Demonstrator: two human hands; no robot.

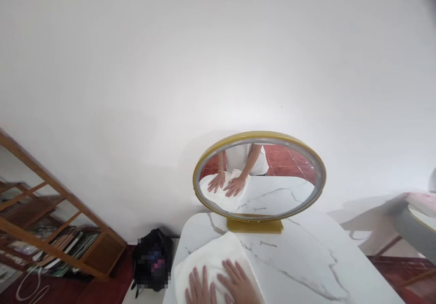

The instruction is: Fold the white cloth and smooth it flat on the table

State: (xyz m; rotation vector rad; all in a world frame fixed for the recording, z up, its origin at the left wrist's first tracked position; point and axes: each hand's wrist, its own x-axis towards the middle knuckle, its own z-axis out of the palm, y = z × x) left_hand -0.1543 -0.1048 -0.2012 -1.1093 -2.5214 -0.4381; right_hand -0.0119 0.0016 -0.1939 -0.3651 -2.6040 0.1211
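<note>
A white cloth [207,261] lies on the near left part of a white marble-patterned table [299,258]. My left hand [200,289] rests flat on the cloth with fingers stretched out. My right hand [238,285] lies flat beside it, partly on the cloth, fingers apart. A round gold-framed mirror [259,176] stands on a gold base at the table's far edge. It reflects both hands pressed on the cloth.
A white wall fills the background. A wooden shelf [51,231] with books stands at the left. A black bag [151,258] sits on the red floor beside the table. Another piece of furniture [408,222] is at the right edge.
</note>
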